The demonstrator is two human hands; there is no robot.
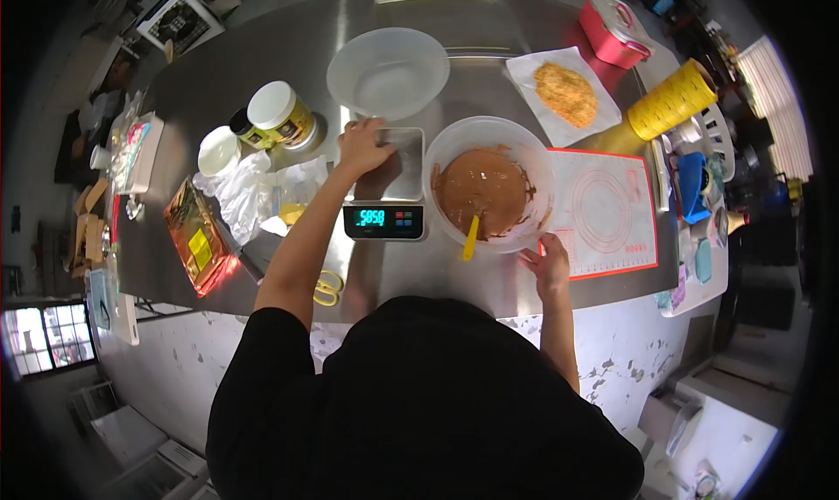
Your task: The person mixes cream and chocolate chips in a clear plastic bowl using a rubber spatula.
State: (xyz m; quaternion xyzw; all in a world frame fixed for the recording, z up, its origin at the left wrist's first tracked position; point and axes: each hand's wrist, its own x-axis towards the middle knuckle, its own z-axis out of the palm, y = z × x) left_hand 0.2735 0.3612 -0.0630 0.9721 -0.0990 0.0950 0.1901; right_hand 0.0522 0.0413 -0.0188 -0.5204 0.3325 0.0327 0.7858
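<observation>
My left hand [363, 150] lies over the upper left part of a kitchen scale's metal platform [402, 172], fingers apart and holding nothing. Below the platform, the scale's dark panel [384, 222] shows lit blue digits. Just right of the scale stands a white plastic bowl [546, 172] of brown, chocolate-coloured batter [476, 181]. A yellow-handled spatula [471, 239] rests in the batter, its head hidden. At the bowl's lower right edge, the thumb and fingers of my right hand [551, 268] close around the rim.
Beyond the scale sits a translucent bowl [384, 76]. A white-lidded tub [280, 111], crumpled plastic, a foil bag [199, 238] and yellow scissors [328, 288] are leftward. Rightward lie orange crumbs [566, 92] on paper, a red-edged mat [607, 207], a yellow roll [669, 102] and a pink box [612, 32].
</observation>
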